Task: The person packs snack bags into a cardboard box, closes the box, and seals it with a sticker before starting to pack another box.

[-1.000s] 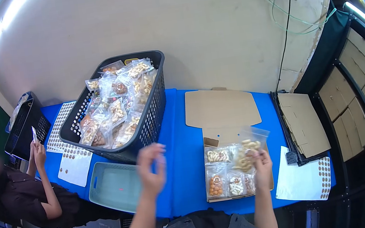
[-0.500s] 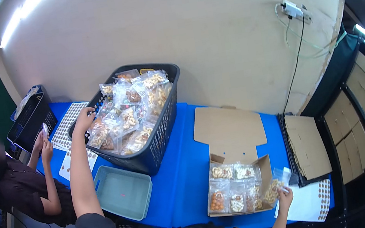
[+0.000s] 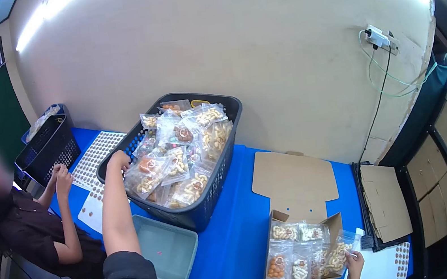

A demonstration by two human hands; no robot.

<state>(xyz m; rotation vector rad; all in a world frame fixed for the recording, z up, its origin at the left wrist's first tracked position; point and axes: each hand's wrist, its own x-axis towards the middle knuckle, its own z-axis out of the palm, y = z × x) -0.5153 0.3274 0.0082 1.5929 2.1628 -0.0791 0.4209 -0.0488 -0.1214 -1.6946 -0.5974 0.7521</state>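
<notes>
My left hand (image 3: 118,161) reaches over the left side of a dark, perforated basket (image 3: 238,115) heaped with clear snack packets (image 3: 175,163). Its fingers are closed at the edge of one packet of the pile, partly hidden from view. My right hand (image 3: 354,262) pinches a clear packet of pale, curved snacks (image 3: 338,256) at its right edge, over the right side of an open cardboard box (image 3: 269,237). Inside the box lie several packets in rows, one with orange balls (image 3: 276,267) and others with pale pieces.
A grey-green tray (image 3: 166,249) sits before the basket. Sticker sheets (image 3: 98,152) lie at left and another sheet (image 3: 387,265) at right. A person (image 3: 49,238) stands at left near a second basket (image 3: 53,149). Flat cardboard (image 3: 384,202) rests at the right edge.
My left hand has closed in on the packets. My right hand has moved its packet left, over the box's edge. The whole view has shifted, and the other person's hands have shifted slightly.
</notes>
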